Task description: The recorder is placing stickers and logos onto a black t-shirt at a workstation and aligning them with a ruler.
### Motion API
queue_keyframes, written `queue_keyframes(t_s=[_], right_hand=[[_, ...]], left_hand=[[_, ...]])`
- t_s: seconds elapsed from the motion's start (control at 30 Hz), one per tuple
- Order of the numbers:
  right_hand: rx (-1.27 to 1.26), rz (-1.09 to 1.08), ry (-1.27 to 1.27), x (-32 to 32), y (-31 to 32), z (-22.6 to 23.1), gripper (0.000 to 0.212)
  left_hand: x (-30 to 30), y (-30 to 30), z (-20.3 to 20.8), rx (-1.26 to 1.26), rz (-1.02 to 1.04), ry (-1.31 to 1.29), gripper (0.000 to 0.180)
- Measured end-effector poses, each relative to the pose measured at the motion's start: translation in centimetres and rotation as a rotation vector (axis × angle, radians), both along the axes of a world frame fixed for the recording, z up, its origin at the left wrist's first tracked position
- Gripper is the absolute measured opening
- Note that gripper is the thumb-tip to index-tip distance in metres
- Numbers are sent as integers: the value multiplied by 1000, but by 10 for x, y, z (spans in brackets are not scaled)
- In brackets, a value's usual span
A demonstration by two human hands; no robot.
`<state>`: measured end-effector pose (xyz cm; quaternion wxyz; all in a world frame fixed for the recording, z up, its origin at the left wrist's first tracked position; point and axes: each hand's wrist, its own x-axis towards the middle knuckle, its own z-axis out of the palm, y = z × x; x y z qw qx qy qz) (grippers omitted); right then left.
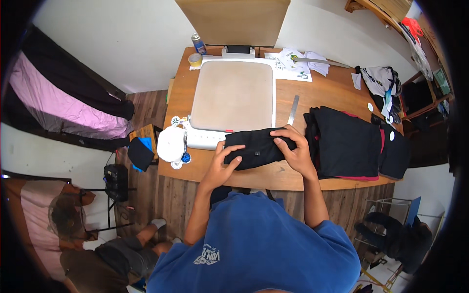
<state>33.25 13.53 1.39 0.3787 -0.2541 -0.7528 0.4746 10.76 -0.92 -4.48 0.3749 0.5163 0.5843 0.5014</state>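
A folded black cloth point(260, 146) with a small square label is stretched between my two hands, just in front of the heat press point(234, 95). My left hand point(225, 161) grips its left end, thumb and fingers on the top face. The right end is held by my right hand point(294, 148), thumb in front and fingers along the upper edge. Behind the cloth, the press lies with its beige lower plate bare and its lid point(234, 22) raised. A stack of folded black garments point(347, 144) with red trim lies to the right of my right hand.
On the wooden table point(288, 183) are a steel ruler point(293, 110), white cloth point(172, 144), a tape roll point(195, 60), a spray can point(198, 44) and printed sheets point(292, 71). A black cap point(140, 155) sits on a stool to the left. Another person point(117, 259) sits at lower left.
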Motion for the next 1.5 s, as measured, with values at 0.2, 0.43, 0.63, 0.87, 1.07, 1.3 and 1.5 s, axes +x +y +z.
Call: queue_keyframes(t_s=[0.2,0.43,0.63,0.87,1.07,1.3,1.5], right_hand=[[259,-186,-39,7,5,-2,24],[263,-29,63,-15,-27,42,30],[234,-35,150,-25,-41,53,26],[272,-202,91,-47,-62,53,14],[472,-408,-35,-51,-98,45,32],[428,-430,346,-58,-142,62,38],[619,-557,353,-42,-146,100,46]], left_hand=[[-2,4,1,10,126,124,13],[-25,-19,34,295,329,392,15],[-32,-49,69,397,10,-251,22],[-63,-64,94,434,-167,-362,27],[-84,-64,105,381,-434,-394,28],[-86,-64,102,378,-612,-339,38],[-98,-55,114,381,-561,-24,46]])
